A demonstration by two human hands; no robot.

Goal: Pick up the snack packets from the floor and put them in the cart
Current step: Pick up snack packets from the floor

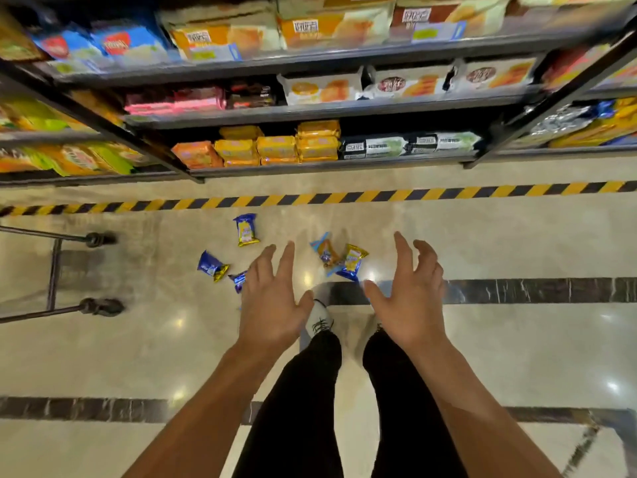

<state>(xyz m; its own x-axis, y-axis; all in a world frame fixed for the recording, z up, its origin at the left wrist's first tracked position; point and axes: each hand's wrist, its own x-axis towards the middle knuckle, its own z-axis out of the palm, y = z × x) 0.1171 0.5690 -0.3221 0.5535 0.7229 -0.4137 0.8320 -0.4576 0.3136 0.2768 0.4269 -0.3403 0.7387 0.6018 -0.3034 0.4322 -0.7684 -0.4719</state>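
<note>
Marble floor [482, 243] strewn with snack packets [246, 230] below shelves [331, 112]

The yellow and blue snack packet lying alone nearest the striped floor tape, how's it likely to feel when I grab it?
The yellow and blue packet looks puffed, so probably light for its size. Its wrapper is glossy with crimped ends, so likely crinkly and a bit slippery. It lies flat on the polished floor, so a push would probably slide it, not roll it.

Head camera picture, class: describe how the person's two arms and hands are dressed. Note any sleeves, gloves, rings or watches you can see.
Both forearms are bare up to the picture's lower edge, with no sleeves in view. The left hand and the right hand wear no gloves, and no rings, watch or bracelet show on the fingers or wrists.
</note>
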